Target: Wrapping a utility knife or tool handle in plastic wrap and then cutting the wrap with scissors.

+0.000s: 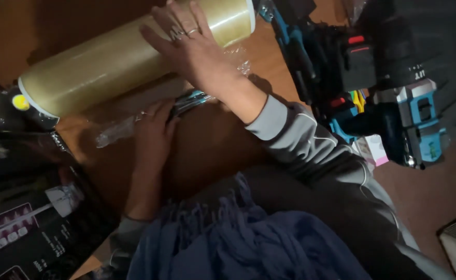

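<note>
Roll of clear stretch film (129, 57) lies tilted across the brown table (212, 140), with the right hand (191, 46) spread flat on top of it, fingers wide, rings showing. Left hand (153, 132) sits just below the roll, pressing down a wrapped bundle (186, 101), fingers loosely flat. Power tools (388, 103) are stacked right of the roll, dark boxes (26, 207) below its left end.

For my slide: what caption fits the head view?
Right hand rests on a stretch-film roll; left hand presses the wrapped item beneath.
</note>
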